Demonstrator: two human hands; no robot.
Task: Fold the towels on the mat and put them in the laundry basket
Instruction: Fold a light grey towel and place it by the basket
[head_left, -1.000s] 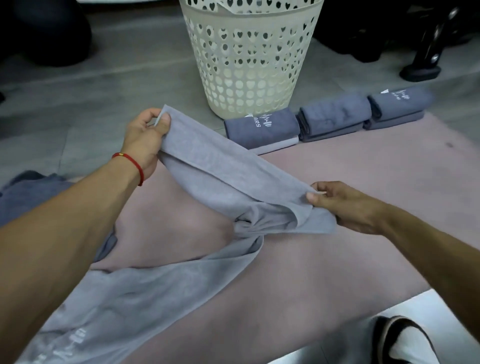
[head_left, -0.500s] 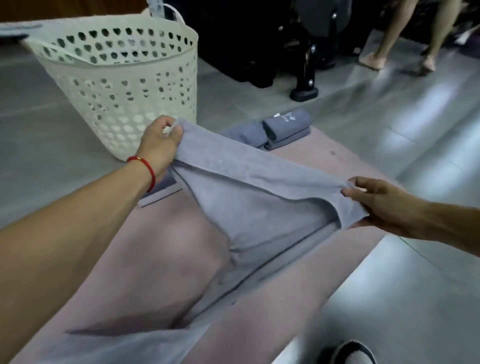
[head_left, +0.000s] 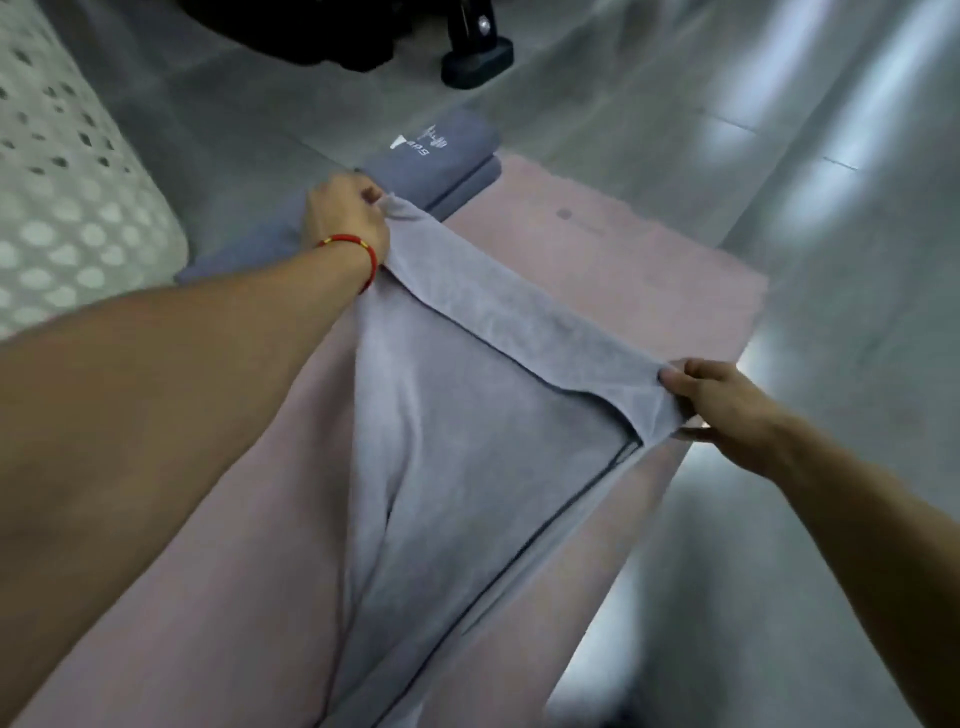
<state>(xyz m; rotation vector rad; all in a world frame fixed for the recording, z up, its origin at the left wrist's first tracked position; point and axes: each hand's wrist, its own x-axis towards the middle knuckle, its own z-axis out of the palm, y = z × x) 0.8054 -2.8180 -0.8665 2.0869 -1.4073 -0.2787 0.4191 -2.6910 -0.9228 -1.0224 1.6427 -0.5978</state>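
A long grey towel (head_left: 467, 441) is stretched between my hands above the pink mat (head_left: 649, 270). My left hand (head_left: 345, 215) pinches its far corner, a red string around the wrist. My right hand (head_left: 722, 410) pinches the near corner at the mat's right side. The towel's free length hangs down and trails along the mat toward me. Folded grey towels (head_left: 441, 156) lie at the mat's far end, one partly hidden behind my left hand. The cream laundry basket (head_left: 62, 197) with punched holes stands at the left edge, only partly in view.
Grey tiled floor (head_left: 831, 182) with bright reflections surrounds the mat on the right and far side. A black stand base (head_left: 475, 60) and dark equipment sit on the floor beyond the folded towels.
My view has swung right, so the basket slid to the left edge. Both hands kept their pinch on the towel and pulled its top edge taut; the right hand moved outward.
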